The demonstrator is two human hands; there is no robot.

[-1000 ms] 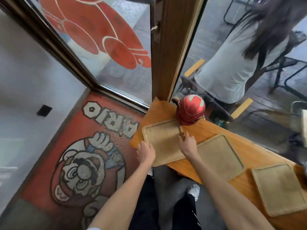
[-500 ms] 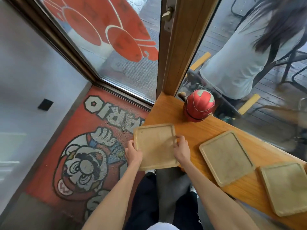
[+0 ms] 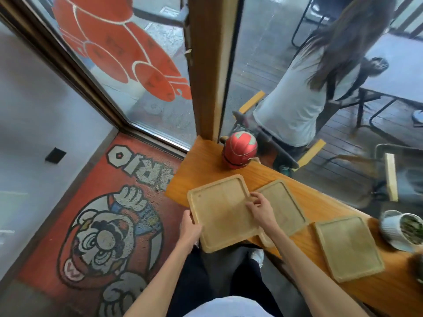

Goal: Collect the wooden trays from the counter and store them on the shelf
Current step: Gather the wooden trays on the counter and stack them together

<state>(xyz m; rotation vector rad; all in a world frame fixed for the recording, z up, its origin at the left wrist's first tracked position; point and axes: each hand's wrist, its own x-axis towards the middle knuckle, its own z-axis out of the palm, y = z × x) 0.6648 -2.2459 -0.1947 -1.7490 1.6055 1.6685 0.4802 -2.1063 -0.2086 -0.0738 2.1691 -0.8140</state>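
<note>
Tray (image 3: 222,211) gripped by left hand (image 3: 190,227) and right hand (image 3: 259,208) at opposite rims (stiff, light wood), over counter (image 3: 320,200) edge

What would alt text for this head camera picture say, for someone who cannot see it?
Seen from above, a person's left hand and right hand hold a wooden tray by its sides, overlapping a second tray on the wooden counter. A third tray lies further right; a red helmet sits by the window.
</note>
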